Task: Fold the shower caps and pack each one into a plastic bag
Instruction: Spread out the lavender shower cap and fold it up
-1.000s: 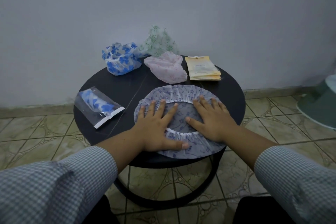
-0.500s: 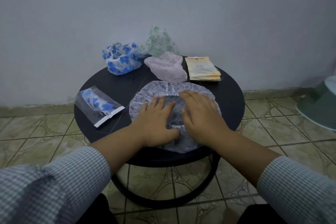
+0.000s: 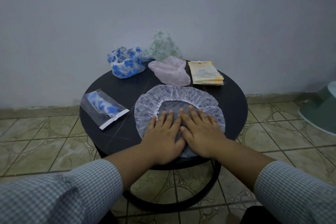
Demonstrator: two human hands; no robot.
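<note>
**Lilac cap pressed flat, both palms now side by side at its centre**

Lilac-printed, thin plastic and gathered on a white elastic ring, the round shower cap [image 3: 179, 96] lies opened out on the near half of the round black side table [image 3: 234, 107]. A second ago the two hands were spread apart on it, one toward each side; half a second ago they were drawing inward; now the left hand [image 3: 161, 134] and the right hand [image 3: 201, 131] lie touching each other over the middle and near edge. Both have straight, extended fingers laid flat, pressing the film down and gripping nothing. The cap also sits slightly further from the near rim than before. Judged from this, the person is smoothing air and wrinkles out before a first fold; no fold is made yet.

One blue-flowered cap already sits rolled inside a clear plastic bag with a white strip [image 3: 104, 108] at the table's left. Still loose at the back are a blue-flowered crumpled cap [image 3: 125, 64], a green-sprigged translucent cap [image 3: 161, 47] and a pale pink cap [image 3: 170, 71]. A stack of yellowish flat bags [image 3: 205, 73] lies at the back right.

Faint marks show on the top yellowish bag, too small to read. No brand or label is legible elsewhere.
</note>
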